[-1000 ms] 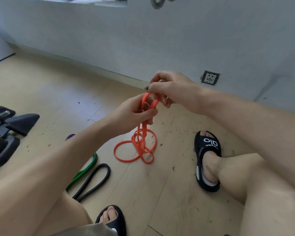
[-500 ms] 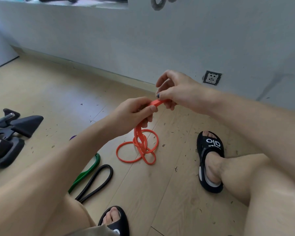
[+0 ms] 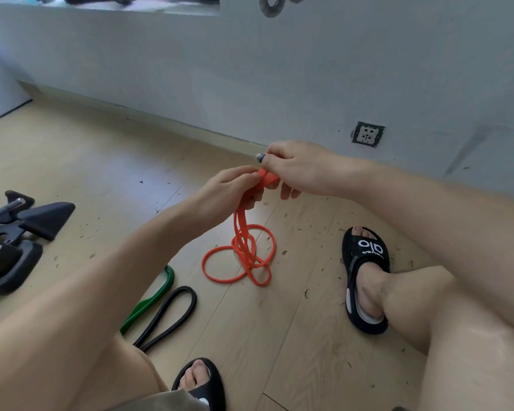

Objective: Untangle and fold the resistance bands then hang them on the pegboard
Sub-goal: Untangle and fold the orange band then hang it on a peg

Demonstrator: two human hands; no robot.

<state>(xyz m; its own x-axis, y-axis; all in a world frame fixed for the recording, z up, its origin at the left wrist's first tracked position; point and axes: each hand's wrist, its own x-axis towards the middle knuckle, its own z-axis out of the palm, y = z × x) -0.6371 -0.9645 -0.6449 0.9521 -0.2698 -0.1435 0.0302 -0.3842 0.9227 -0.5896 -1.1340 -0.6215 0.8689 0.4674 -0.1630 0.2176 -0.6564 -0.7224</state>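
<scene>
On the floor nearest the knees, a black band [image 3: 172, 315] and a green band [image 3: 153, 298] are lying side by side; beyond them, the orange band [image 3: 244, 253] is being held up at its top, its tangled loops resting on the boards; it is being pinched by the left hand [image 3: 229, 191] and the right hand [image 3: 297, 170], fingers curled round it.

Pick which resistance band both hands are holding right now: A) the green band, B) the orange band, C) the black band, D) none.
B: the left hand and right hand both grip the thin orange rubber band, whose lower loops trail on the wooden floor.
</scene>
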